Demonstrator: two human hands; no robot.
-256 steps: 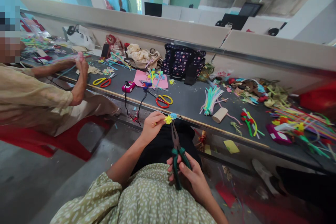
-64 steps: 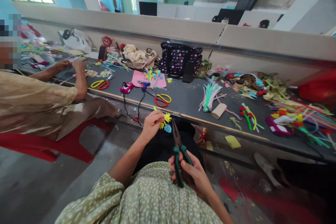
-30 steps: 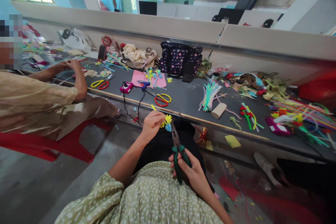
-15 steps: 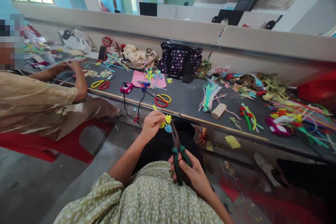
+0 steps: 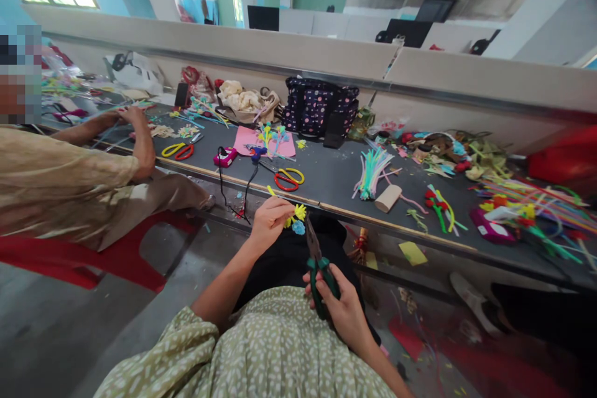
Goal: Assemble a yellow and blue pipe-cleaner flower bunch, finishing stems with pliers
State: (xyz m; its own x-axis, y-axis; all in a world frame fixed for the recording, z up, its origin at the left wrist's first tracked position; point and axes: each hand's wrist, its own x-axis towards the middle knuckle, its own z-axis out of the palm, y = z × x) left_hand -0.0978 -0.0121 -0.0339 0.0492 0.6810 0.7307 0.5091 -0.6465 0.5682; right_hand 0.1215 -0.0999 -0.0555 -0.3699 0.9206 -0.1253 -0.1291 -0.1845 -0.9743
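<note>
My left hand [image 5: 270,222] is closed, pinching a small bunch of pipe-cleaner flowers over my lap. A yellow flower [image 5: 300,212] and a blue flower [image 5: 298,227] stick out to the right of its fingers, and a yellow stem end [image 5: 270,190] shows above them. My right hand [image 5: 339,300] is wrapped round the dark green handles of long-nose pliers [image 5: 318,267]. The plier jaws point up, with their tip close beside the flowers; whether they touch is too small to tell.
Ahead on the dark table [image 5: 321,171] lie scissors [image 5: 286,179], a glue gun [image 5: 256,153] on pink paper, a pipe-cleaner bundle [image 5: 370,171], a cardboard tube [image 5: 388,198] and a dotted bag [image 5: 319,106]. A co-worker [image 5: 69,180] sits at the left. Coloured stems pile up at the right.
The pliers' handles have drawn closer together in my right hand, and the pliers have shifted slightly. My left hand and the flowers have barely moved.
</note>
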